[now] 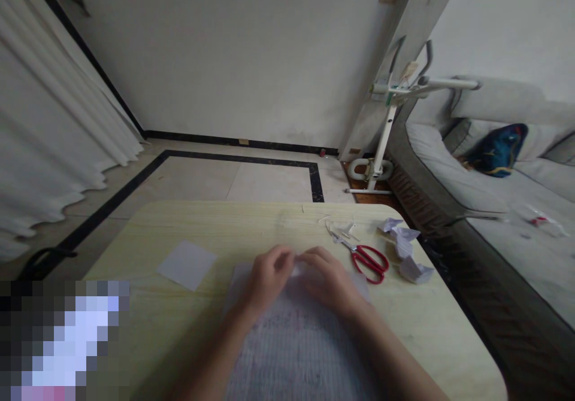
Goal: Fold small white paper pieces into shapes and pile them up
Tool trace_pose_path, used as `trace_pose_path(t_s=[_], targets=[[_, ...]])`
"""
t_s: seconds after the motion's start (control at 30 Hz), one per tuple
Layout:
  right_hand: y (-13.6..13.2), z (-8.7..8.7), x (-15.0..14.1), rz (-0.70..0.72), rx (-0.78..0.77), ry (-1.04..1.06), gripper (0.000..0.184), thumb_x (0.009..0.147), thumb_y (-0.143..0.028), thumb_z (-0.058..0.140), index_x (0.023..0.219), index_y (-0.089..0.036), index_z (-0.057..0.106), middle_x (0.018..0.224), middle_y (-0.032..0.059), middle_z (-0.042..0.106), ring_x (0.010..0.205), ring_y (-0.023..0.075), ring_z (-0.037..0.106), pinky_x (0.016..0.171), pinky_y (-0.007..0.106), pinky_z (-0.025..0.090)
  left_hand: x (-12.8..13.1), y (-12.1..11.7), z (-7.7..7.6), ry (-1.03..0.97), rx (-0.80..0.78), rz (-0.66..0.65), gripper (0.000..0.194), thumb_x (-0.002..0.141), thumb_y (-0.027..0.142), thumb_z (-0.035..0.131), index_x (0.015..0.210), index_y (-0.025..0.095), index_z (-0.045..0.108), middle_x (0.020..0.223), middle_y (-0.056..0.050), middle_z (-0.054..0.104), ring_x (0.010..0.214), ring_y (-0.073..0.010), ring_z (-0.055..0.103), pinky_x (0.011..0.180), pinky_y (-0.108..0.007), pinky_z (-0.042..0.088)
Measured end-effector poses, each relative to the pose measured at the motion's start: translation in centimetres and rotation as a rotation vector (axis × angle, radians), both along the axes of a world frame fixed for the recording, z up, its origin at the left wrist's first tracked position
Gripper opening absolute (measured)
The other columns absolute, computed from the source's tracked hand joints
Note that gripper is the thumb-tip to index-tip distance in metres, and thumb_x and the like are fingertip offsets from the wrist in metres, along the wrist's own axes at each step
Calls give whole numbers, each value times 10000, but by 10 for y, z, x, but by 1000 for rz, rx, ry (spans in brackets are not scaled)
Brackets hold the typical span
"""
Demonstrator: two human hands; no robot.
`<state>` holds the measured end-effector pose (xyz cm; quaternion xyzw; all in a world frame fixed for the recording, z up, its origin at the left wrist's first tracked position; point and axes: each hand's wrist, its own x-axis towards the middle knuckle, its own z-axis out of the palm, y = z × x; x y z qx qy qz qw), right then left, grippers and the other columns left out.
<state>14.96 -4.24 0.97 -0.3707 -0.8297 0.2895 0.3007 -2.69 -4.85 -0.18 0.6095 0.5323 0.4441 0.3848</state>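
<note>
My left hand [271, 274] and my right hand [327, 278] meet at the middle of the table, fingertips bent inward. Between them shows a small piece of white paper [300, 268], pinched and mostly hidden by my fingers. Under both hands lies a large sheet covered in writing [296, 347]. To the left is a flat square of white paper [187, 264]. Scissors with red handles [371, 263] rest just right of my right hand, their blades by thin white paper scraps [345, 230]. Several folded white paper pieces [403, 244] lie farther right.
The pale wooden table [148, 329] has rounded corners. A pixelated patch [63, 341] covers the lower left. Right of the table stands a grey sofa [516, 221] with a blue cushion [498, 149]. White exercise equipment [381, 137] stands near the wall; a white curtain [49, 114] hangs left.
</note>
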Motion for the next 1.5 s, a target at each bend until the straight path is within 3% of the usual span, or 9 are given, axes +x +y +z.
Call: trace_pose_path(t_s=[0.2, 0.47, 0.7, 1.03, 1.2, 1.5], targets=[[-1, 3, -1, 0, -2, 0, 403, 737, -108, 607, 1117, -227, 549, 1056, 76, 574, 980, 208, 557, 845, 337, 467, 4, 1, -1, -114, -39, 24, 177, 819, 315, 548, 830, 165, 641, 779, -34, 667, 745, -165, 620, 676, -229, 471], [-2, 2, 0, -10, 18, 8, 391, 718, -98, 603, 1082, -224, 533, 1034, 72, 562, 957, 208, 550, 818, 331, 467, 4, 1, 13, -255, -163, -18, 158, 773, 288, 586, 810, 150, 653, 782, -39, 663, 768, -173, 612, 693, -244, 472], [-1, -3, 1, -35, 42, 34, 401, 718, -97, 610, 1085, -223, 510, 1007, 65, 576, 927, 199, 551, 788, 323, 469, 3, 3, 11, -286, -194, -7, 151, 760, 270, 574, 784, 154, 666, 746, -33, 666, 717, -163, 604, 662, -244, 462], [-2, 5, 0, -4, 14, -26, 435, 727, -119, 615, 1133, -229, 506, 1088, 82, 555, 992, 221, 542, 843, 350, 461, 1, 2, 13, -331, -255, 17, 175, 754, 292, 588, 817, 155, 676, 797, -33, 685, 781, -178, 620, 672, -242, 472], [-2, 6, -1, 4, 3, -53, 433, 706, -120, 621, 1112, -217, 505, 1090, 84, 546, 985, 224, 532, 849, 356, 452, 1, 0, 15, -303, -245, -35, 187, 729, 222, 545, 813, 158, 699, 825, -40, 704, 821, -195, 632, 733, -272, 478], [0, 7, 1, -14, -24, 45, 446, 696, -83, 606, 1113, -212, 514, 1065, 75, 540, 963, 207, 531, 818, 330, 454, -7, 0, 11, -339, -251, -189, 428, 650, 104, 441, 979, 148, 711, 1005, -56, 721, 951, -228, 638, 820, -307, 478]])
